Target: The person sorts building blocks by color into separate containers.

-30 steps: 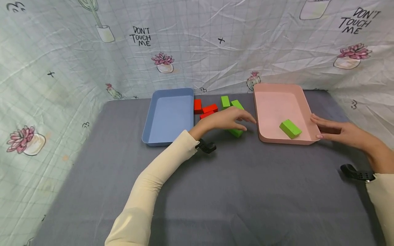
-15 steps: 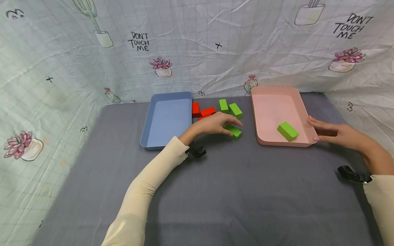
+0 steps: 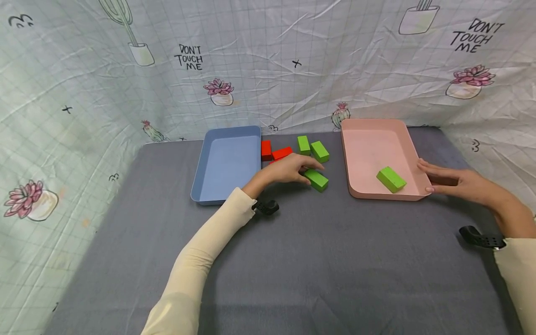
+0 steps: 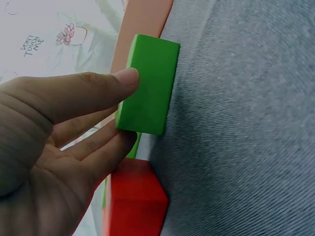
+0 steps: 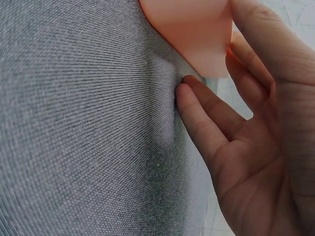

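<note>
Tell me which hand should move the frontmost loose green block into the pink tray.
Probably the left hand: it is at that green block, while the right hand is across the pink tray, at its right side.

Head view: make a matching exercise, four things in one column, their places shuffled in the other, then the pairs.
1. Blue tray
2. Red blocks
3. Left hand
4. Right hand

A. at a green block outside the trays
B. at the pink tray's right edge
C. left of every block
D. lying just right of the blue tray

Pairs: 1-C, 2-D, 3-A, 4-B
</note>
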A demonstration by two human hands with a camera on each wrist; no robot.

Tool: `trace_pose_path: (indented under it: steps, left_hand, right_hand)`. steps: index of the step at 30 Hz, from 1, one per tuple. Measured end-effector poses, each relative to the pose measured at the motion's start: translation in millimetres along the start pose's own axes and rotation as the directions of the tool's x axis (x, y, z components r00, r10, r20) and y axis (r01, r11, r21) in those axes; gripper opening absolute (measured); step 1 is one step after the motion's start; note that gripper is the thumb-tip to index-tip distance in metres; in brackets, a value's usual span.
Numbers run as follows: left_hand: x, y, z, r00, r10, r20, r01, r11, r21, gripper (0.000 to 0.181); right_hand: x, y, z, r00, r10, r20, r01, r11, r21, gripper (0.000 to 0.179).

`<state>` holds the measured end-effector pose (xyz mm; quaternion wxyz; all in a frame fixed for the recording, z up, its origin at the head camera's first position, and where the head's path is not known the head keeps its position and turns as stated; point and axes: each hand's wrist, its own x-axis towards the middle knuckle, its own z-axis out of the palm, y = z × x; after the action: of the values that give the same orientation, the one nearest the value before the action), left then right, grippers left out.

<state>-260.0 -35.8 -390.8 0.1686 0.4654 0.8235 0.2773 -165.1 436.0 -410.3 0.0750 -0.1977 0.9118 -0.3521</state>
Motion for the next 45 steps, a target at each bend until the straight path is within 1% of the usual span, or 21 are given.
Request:
trace_pose_path:
  steps: [6, 9, 14, 17, 21, 25, 28, 31, 34, 38, 45]
  left_hand:
    - [2.5, -0.9, 4.7, 1.000, -0.019, -0.020, 0.019, 1.000, 0.009, 0.053]
    - [5.1, -2.1, 7.7, 1.000, -0.016, -0.021, 0.017, 0.999, 0.040, 0.052]
    - [8.7, -3.2, 13.5, 1.000, -0.017, -0.009, 0.018, 0.995, 0.103, 0.041]
    - [9.3, -3.3, 15.8, 1.000, -0.006, -0.014, 0.008, 0.995, 0.102, 0.034]
    - [7.9, -2.9, 17.2, 1.000, 0.021, -0.015, -0.020, 0.997, 0.069, 0.033]
    - [5.6, -3.1, 17.3, 0.999, 0.033, -0.022, -0.033, 0.999, 0.020, 0.035]
    - [3.9, -3.7, 16.9, 0.998, 0.038, -0.051, -0.039, 0.999, -0.010, 0.035]
    - [2.4, -4.6, 16.6, 0.996, 0.042, -0.085, -0.045, 0.999, -0.030, 0.041]
    - [1.3, -5.4, 16.4, 0.994, 0.029, -0.108, -0.033, 0.999, -0.036, 0.044]
    - [1.2, -5.1, 16.2, 0.991, 0.010, -0.130, -0.016, 0.999, -0.045, 0.040]
    - [3.5, -2.9, 16.0, 0.982, 0.034, -0.187, -0.053, 0.994, -0.096, 0.037]
  right_hand:
    - [1.3, 0.6, 1.2, 1.000, 0.010, 0.001, -0.010, 1.000, -0.004, 0.067]
    - [1.3, 0.8, 1.4, 1.000, -0.002, 0.003, 0.002, 1.000, 0.006, 0.067]
    - [1.7, 0.2, 2.2, 1.000, 0.005, 0.009, -0.006, 1.000, 0.016, 0.067]
    - [1.2, -0.9, 2.4, 0.999, 0.028, 0.017, -0.028, 0.999, 0.018, 0.068]
    - [-0.4, -1.5, 2.1, 0.998, 0.054, 0.021, -0.054, 0.998, 0.018, 0.069]
    - [-0.9, -0.9, 2.0, 0.997, 0.071, 0.017, -0.072, 0.997, 0.011, 0.070]
    - [-0.8, -0.5, 1.7, 0.998, 0.066, 0.010, -0.066, 0.998, 0.008, 0.070]
    - [-0.7, -0.3, 1.5, 0.998, 0.060, 0.007, -0.060, 0.998, 0.000, 0.070]
    - [-0.9, -0.3, 1.8, 0.998, 0.065, 0.006, -0.065, 0.998, -0.007, 0.070]
    - [-0.5, -0.5, 2.8, 0.998, 0.059, 0.003, -0.059, 0.998, -0.003, 0.069]
    - [0.7, -0.1, 3.5, 0.999, 0.041, 0.003, -0.041, 0.999, 0.009, 0.069]
